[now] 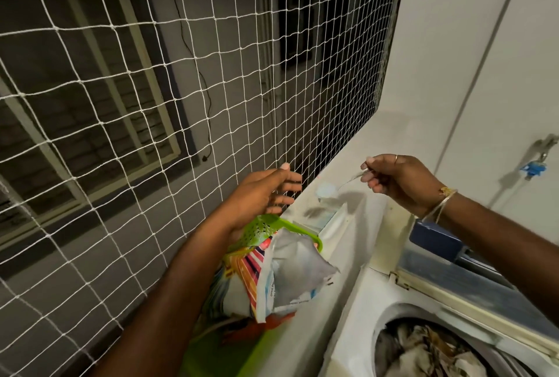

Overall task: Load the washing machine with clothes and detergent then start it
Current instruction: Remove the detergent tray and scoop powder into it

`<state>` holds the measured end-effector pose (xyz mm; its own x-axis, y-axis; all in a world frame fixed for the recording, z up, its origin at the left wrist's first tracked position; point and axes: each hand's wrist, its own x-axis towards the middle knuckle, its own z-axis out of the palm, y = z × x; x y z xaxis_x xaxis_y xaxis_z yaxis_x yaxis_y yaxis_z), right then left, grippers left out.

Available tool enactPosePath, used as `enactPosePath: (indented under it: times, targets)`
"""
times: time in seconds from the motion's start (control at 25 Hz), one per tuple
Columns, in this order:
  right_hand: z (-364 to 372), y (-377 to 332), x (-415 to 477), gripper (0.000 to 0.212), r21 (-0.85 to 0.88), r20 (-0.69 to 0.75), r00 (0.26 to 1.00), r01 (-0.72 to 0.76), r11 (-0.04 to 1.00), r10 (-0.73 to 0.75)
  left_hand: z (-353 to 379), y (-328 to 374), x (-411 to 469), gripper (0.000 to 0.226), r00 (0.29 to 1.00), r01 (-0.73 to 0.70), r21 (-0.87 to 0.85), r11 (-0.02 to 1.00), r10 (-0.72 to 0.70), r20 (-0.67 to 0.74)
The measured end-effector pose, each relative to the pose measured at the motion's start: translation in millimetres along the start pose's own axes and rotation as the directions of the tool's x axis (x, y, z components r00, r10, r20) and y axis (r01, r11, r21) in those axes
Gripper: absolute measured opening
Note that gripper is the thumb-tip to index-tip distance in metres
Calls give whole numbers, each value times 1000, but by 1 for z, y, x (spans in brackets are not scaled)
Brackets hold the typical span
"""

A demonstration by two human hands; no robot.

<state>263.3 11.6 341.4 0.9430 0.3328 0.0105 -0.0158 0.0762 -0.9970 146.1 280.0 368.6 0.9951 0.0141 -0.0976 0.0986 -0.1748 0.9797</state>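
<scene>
A top-loading washing machine (357, 310) stands at the lower right with its lid (472, 282) raised. Its drum holds crumpled clothes (423, 349). Left of it, a torn-open detergent bag (290, 267) sits in a green perforated basket (260, 229). My left hand (263, 195) hovers over the basket's rim, fingers spread, holding nothing. My right hand (399, 180) pinches the handle of a metal spoon (348, 181). The spoon's blurred bowl hangs over the white ledge (341, 161) behind the machine.
A white rope net (181, 104) covers the opening on the left, close to my left hand. A white wall with a tap and blue fitting (534, 167) is on the right. A dark blue object (435, 240) lies behind the raised lid.
</scene>
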Motion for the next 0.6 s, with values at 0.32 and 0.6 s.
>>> enactPosePath:
  times: [0.32,0.6]
  targets:
    - [51,-37,-113,22,-43,230,972,57,997,-45,4,12,-31,43,997,-60,-23,998,59,-40]
    - [131,6,-132,22,-423,378,924,232,876,-62,12,24,-58,43,992,-100,29,995,101,-74]
